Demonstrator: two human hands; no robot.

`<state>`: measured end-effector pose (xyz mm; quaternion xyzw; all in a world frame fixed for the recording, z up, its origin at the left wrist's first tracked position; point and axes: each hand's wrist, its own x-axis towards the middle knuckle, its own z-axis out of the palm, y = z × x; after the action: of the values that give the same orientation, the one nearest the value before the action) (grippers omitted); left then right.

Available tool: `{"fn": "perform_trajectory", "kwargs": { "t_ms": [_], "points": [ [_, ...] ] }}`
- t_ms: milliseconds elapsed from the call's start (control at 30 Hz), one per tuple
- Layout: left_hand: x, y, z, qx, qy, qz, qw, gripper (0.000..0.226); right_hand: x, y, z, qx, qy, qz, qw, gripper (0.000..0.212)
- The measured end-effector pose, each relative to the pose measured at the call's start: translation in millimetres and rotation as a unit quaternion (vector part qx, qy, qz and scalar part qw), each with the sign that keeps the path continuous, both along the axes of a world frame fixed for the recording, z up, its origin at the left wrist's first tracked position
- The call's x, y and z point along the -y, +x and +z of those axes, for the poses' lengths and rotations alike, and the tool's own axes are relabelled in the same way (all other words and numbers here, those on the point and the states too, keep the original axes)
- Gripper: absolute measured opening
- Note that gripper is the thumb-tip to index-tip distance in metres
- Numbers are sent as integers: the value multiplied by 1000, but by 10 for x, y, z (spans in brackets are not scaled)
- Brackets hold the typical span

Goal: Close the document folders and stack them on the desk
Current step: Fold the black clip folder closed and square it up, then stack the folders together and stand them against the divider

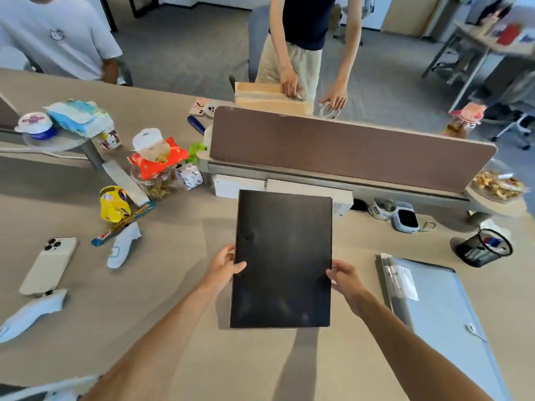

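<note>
Between the two hands, dead centre and close to the camera, is the black folder (282, 259). It's shut and looks to be held a bit above the desk (179, 285), judging by the shadow under it. The left hand (224, 263) has the left long edge, thumb on top of the cover and fingers curled underneath. The right hand (343, 274) pinches the right long edge about level with it. So both hands are clamped on the same folder, roughly halfway down its length.

The long axis runs near-to-far, straight away from the body, with the spine on the left side.

What matters for the next bit, I reckon: the other one, a grey-blue folder (434, 308), is lying flat on the desk off to the right, just beside the right forearm. It also looks closed, with a label on it and a string fastener at its near end, and its long axis runs near-to-far too, tilted slightly. The right hand is clearly the nearer one to it. So stacking is mostly a sideways carry to the right, no real turning needed, just squaring up the edges. The snacks, phone (47, 266) and white controllers are all on the left, well apart from that path.
</note>
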<state>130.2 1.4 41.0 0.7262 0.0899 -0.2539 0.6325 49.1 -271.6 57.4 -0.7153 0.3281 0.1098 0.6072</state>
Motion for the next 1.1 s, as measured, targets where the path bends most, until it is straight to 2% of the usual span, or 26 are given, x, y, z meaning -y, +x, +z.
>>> {"fn": "perform_trajectory", "kwargs": {
  "t_ms": [67, 167, 200, 300, 367, 433, 500, 533, 667, 800, 867, 933, 967, 1033, 1067, 1100],
  "points": [
    [31, 107, 176, 41, -29, 15, 999, 38, 42, 73, 188, 4, 44, -42, 998, 29],
    [145, 195, 432, 70, -114, 38, 990, 27, 228, 157, 276, 5, 224, -114, 968, 53],
    [187, 216, 473, 53, -156, 34, 986, 24, 252, 161, 327, 13, 257, -114, 960, 54],
    [273, 281, 478, -44, -258, 46, 964, 31, 207, 91, 489, 4, 186, -49, 981, 31],
    [328, 290, 445, -98, -269, 40, 957, 31, 243, 17, 447, 5, 151, -55, 987, 40],
    [461, 253, 341, -126, -196, -35, 972, 37, 349, -109, 324, 9, 147, -74, 986, 46],
    [648, 210, 146, -121, -128, -67, 982, 56, 464, -261, 244, 15, 148, -100, 984, 51],
    [762, 179, 76, -129, -118, -74, 982, 58, 529, -331, 223, 17, 135, -106, 985, 53],
    [1178, -65, -203, -135, -74, -88, 984, 43, 929, -659, 35, -6, 67, -151, 986, 62],
    [1475, -283, -612, -71, 19, -82, 994, 41, 1685, -944, -210, 22, 7, -194, 981, 38],
    [1642, -432, -859, -50, 106, -92, 989, 43, 2115, -1108, -351, 19, -62, -213, 975, 34],
    [1836, -584, -974, -20, 199, -91, 976, 44, 2548, -1246, -520, 2, -148, -205, 967, 35],
    [1922, -646, -975, 17, 271, -94, 958, 46, 2723, -1298, -596, -17, -188, -184, 965, 41],
    [2215, -797, -891, 119, 452, -111, 877, 52, 3100, -1404, -753, -101, -268, -97, 953, 65],
    [2396, -894, -800, 150, 493, -118, 849, 56, 3241, -1453, -781, -146, -289, -56, 944, 76],
    [2604, -994, -729, 168, 493, -126, 844, 58, 3351, -1498, -823, -174, -286, -29, 942, 82]
  ]
}}
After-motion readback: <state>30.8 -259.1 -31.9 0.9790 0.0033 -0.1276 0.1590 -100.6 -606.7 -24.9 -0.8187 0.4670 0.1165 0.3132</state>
